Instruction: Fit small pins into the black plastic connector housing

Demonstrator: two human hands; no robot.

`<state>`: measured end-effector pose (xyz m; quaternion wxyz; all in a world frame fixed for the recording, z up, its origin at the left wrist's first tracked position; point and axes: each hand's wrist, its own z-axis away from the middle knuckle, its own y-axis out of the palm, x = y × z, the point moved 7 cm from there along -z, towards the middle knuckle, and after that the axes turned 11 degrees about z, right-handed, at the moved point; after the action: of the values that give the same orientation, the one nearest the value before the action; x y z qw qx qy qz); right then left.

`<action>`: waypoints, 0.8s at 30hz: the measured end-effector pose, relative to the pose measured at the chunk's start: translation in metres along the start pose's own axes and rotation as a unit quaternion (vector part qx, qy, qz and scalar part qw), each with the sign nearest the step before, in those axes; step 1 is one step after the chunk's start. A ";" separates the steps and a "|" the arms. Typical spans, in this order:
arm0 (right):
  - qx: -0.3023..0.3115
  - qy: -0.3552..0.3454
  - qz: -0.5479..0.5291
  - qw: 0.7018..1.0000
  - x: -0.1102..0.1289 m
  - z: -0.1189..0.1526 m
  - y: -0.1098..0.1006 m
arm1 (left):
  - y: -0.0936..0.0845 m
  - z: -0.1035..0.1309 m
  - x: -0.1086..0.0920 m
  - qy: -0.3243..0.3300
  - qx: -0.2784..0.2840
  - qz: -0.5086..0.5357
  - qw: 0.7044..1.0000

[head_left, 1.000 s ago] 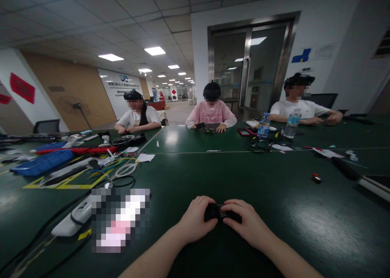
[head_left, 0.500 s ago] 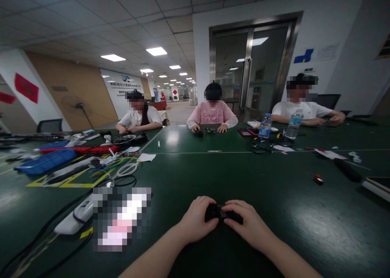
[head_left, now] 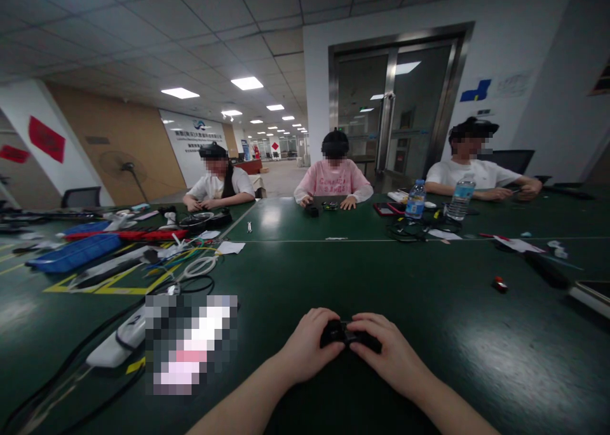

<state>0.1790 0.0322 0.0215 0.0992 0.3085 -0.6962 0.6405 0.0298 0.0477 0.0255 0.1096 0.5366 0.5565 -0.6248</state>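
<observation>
Both hands are curled round a small black object (head_left: 335, 333) low over the near side of the green table (head_left: 267, 282). My left hand (head_left: 312, 341) grips its left end, thumb in front and fingers behind. On the right end, my right hand (head_left: 387, 349) is closed in the same way, with its fingertips close to those of the left. Much of the object is covered by the fingers, and its exact kind cannot be made out.
Left of my hands lie a blurred-out phone-like slab (head_left: 195, 346), a white power strip (head_left: 117, 343), cables and a blue tray (head_left: 76, 254). A small red-and-black item (head_left: 499, 285) lies to the right. Water bottles (head_left: 415, 200) stand farther back. Three people sit across the table.
The view has shifted very slightly. Both hands keep the same hold on the black object, with no clear movement.
</observation>
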 end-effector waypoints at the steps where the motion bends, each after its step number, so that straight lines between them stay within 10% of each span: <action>1: -0.004 -0.004 -0.004 1.000 0.000 0.000 0.000 | 0.000 0.000 -0.001 0.003 -0.002 0.003 1.000; 24: -0.008 -0.025 -0.053 0.998 0.010 0.005 -0.003 | 0.005 0.001 0.006 -0.031 0.003 0.127 0.991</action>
<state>0.1741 0.0248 0.0291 0.1185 0.3603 -0.6861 0.6208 0.0303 0.0477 0.0182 0.2034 0.5837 0.4783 -0.6239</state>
